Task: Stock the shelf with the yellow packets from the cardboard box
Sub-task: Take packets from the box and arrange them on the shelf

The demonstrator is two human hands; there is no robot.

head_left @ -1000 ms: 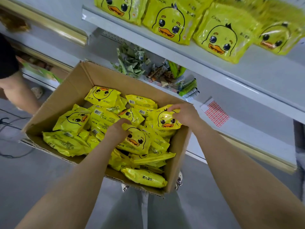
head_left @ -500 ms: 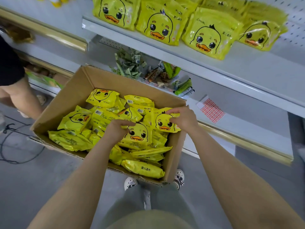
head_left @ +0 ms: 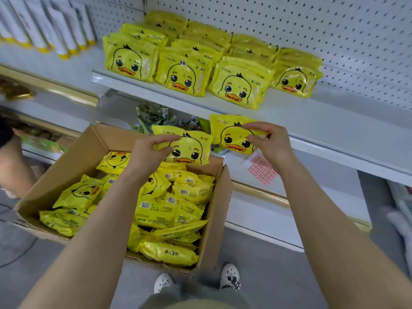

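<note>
The left hand (head_left: 147,152) pinches a yellow packet (head_left: 189,148) by its upper left part, thumb under and fingers (head_left: 165,139) curled over the top edge, holding it upright with the duck face toward the camera, above the far edge of the box (head_left: 73,161). The right hand (head_left: 270,143) pinches a second packet (head_left: 231,136) by its right side, fingers on the top edge and thumb on the front, raised in front of the shelf's front edge and just below it. The two packets sit side by side, nearly touching.

The cardboard box stands open on the floor against the lower shelves, with many more packets (head_left: 169,204) lying loosely heaped inside it, some face up, some label side up. On the shelf (head_left: 312,117) above, stocked packets (head_left: 185,74) stand in rows leaning against the pegboard back, filling its left part. White tubes (head_left: 55,30) line the neighbouring shelf at the left. Two patterned shoes (head_left: 229,276) show at the box's near corner.
</note>
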